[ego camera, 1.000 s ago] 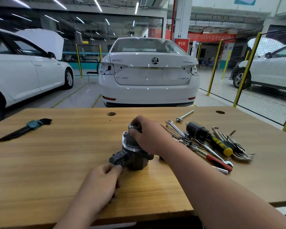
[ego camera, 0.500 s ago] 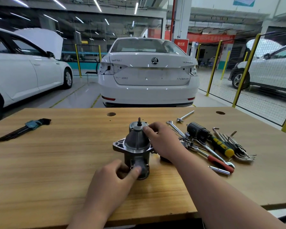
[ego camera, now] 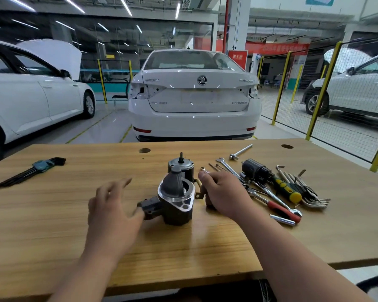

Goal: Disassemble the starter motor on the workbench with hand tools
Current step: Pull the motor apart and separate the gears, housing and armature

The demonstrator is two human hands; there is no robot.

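Garage cars (ego camera: 194, 94) stood beyond the table (ego camera: 52, 214), where the starter housing (ego camera: 175, 199) sat central with its motor body (ego camera: 180, 167) parked behind, the left grip (ego camera: 111, 208) spread open at its left, likely to steady it, while the right grip (ego camera: 223, 192) curled near the tools (ego camera: 286, 189), its hold impossible to tell.

Wooden bench (ego camera: 52, 225), two round holes near far edge. Far left: hex key set (ego camera: 31, 171) in a green holder. Centre: grey starter housing (ego camera: 177, 203) standing on end, round motor body (ego camera: 183, 165) upright just behind. Right: tool pile with long bolt (ego camera: 240, 151), spanner (ego camera: 228, 166), black cylinder (ego camera: 252, 168), yellow-green screwdriver (ego camera: 286, 188), red-handled ratchet (ego camera: 279, 209), loose hex keys (ego camera: 308, 192), short silver bar (ego camera: 282, 220) nearest the front.
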